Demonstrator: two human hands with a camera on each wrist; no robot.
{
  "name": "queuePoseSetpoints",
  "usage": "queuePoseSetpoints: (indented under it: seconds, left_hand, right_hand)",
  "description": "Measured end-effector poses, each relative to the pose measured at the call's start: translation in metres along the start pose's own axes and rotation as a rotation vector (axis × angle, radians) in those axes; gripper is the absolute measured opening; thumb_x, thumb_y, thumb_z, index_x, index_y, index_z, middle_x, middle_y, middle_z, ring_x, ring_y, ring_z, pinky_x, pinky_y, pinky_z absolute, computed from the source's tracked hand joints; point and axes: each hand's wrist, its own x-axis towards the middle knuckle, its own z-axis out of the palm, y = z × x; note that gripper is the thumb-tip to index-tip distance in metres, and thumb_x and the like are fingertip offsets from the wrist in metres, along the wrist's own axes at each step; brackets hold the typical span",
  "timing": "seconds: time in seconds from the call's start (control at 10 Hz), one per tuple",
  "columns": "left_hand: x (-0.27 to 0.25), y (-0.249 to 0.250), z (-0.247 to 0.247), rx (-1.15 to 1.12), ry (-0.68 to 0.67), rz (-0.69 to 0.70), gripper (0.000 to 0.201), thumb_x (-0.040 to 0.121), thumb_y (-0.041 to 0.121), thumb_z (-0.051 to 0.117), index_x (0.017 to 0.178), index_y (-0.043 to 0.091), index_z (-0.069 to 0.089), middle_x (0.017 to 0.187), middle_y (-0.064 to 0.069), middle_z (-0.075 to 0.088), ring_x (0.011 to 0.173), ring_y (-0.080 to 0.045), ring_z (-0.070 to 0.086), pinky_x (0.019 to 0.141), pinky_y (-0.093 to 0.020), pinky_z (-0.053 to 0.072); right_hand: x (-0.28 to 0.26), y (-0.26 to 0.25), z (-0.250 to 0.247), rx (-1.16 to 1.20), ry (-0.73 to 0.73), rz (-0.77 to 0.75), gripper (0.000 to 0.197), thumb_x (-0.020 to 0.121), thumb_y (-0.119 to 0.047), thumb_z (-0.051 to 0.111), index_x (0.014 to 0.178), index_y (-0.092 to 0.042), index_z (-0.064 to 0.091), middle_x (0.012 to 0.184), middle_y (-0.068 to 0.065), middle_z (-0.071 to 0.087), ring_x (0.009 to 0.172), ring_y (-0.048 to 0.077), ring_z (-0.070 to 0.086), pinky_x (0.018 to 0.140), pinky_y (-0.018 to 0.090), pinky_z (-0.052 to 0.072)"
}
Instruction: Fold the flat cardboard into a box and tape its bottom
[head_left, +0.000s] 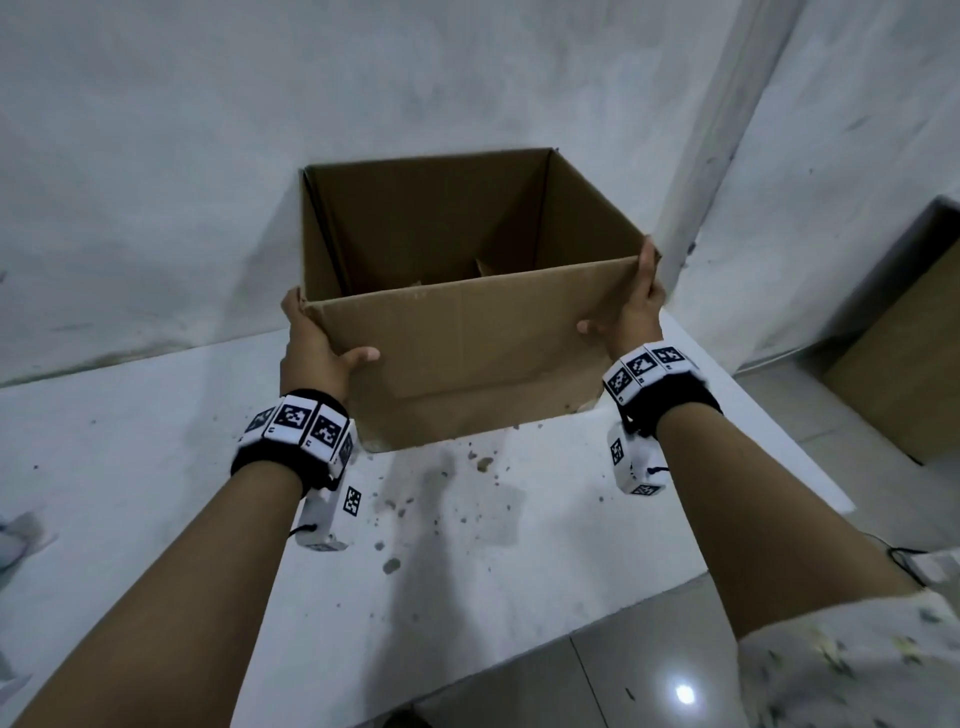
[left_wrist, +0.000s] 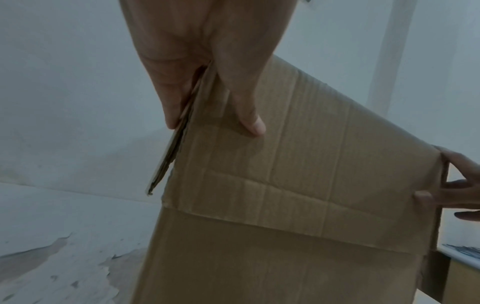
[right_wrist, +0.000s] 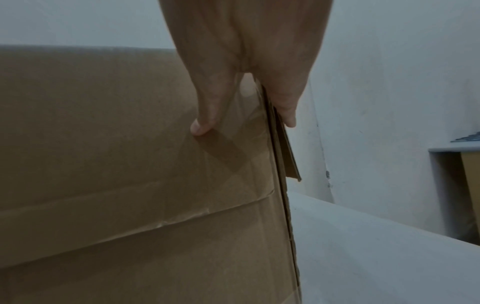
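The brown cardboard box (head_left: 467, 332) is opened into a square tube, its open top tilted toward me, over the white table (head_left: 156, 467). Flaps show deep inside it with a gap between them. My left hand (head_left: 317, 343) grips the near left corner, thumb on the front panel and fingers along the left side (left_wrist: 207, 61). My right hand (head_left: 631, 312) grips the near right corner the same way (right_wrist: 246, 51). The wrist views show the front panel (left_wrist: 298, 164) (right_wrist: 116, 144) with a creased flap hanging below it. No tape is in view.
Brown crumbs and stains (head_left: 483, 462) dot the table under the box. A white wall with a pillar (head_left: 727, 130) stands close behind. Another cardboard box (head_left: 904, 374) sits in a recess at the right. The tiled floor (head_left: 649, 675) lies past the table's near right edge.
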Motion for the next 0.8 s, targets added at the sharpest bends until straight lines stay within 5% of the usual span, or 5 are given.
queuePoseSetpoints:
  seconds: [0.3, 0.5, 0.6, 0.8]
  left_hand:
    - [0.017, 0.013, 0.025, 0.050, 0.003, -0.017, 0.086, 0.081, 0.015, 0.070, 0.142, 0.024, 0.010, 0.133, -0.014, 0.052, 0.115, -0.040, 0.054, 0.101, -0.048, 0.042]
    - [0.009, -0.002, 0.002, 0.100, -0.181, 0.041, 0.086, 0.081, 0.020, 0.069, 0.145, 0.017, 0.011, 0.145, -0.014, 0.041, 0.128, -0.038, 0.046, 0.109, -0.051, 0.036]
    - [-0.013, -0.020, -0.017, 0.198, -0.194, 0.093, 0.081, 0.084, 0.026, 0.065, 0.147, 0.013, 0.015, 0.154, -0.009, 0.027, 0.138, -0.031, 0.035, 0.113, -0.045, 0.032]
    - [-0.059, -0.050, -0.055, 0.166, -0.120, 0.160, 0.070, 0.089, 0.024, 0.059, 0.146, 0.014, 0.021, 0.155, -0.009, 0.024, 0.139, -0.028, 0.033, 0.113, -0.040, 0.031]
  right_hand:
    - [0.041, -0.012, -0.002, -0.182, -0.009, 0.131, 0.105, 0.082, 0.004, 0.058, 0.146, -0.039, -0.013, 0.155, 0.022, 0.008, 0.131, 0.044, 0.038, 0.105, 0.053, 0.036]
    - [0.003, -0.013, 0.017, -0.212, 0.010, 0.112, 0.098, 0.087, -0.018, 0.060, 0.148, -0.025, -0.016, 0.158, 0.020, 0.002, 0.141, 0.040, 0.022, 0.112, 0.056, 0.024]
    - [-0.036, -0.010, 0.032, -0.336, -0.001, 0.075, 0.087, 0.090, -0.031, 0.056, 0.150, -0.022, -0.007, 0.157, 0.021, 0.003, 0.145, 0.038, 0.009, 0.116, 0.054, 0.012]
    - [-0.096, -0.037, 0.055, -0.414, -0.111, -0.114, 0.076, 0.092, -0.038, 0.052, 0.150, -0.022, 0.005, 0.159, 0.016, 0.005, 0.147, 0.033, 0.005, 0.117, 0.050, 0.010]
